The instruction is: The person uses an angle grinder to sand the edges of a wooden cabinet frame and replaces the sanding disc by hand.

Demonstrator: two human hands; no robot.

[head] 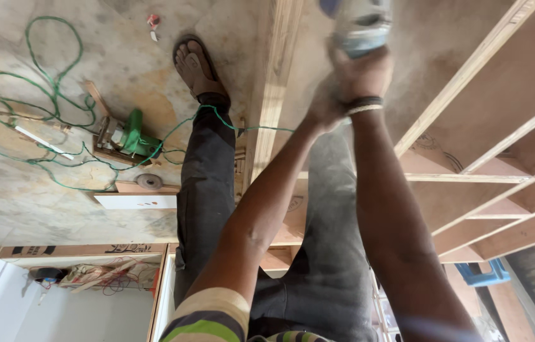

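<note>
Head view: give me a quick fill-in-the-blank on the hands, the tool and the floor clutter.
1. Both hands, the right hand and the left hand, grip a grey ____ tool at the top of the picture.
2. The cable looped on the concrete floor is ____ in colour.
3. The foot on the floor wears a ____.
4. The band sits on the ____ wrist.

Missing words: power; green; sandal; right

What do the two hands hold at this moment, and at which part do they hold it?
Both hands grip a grey power tool by its body: the right hand from below, the left hand beside it. The exact grip is blurred.
</note>
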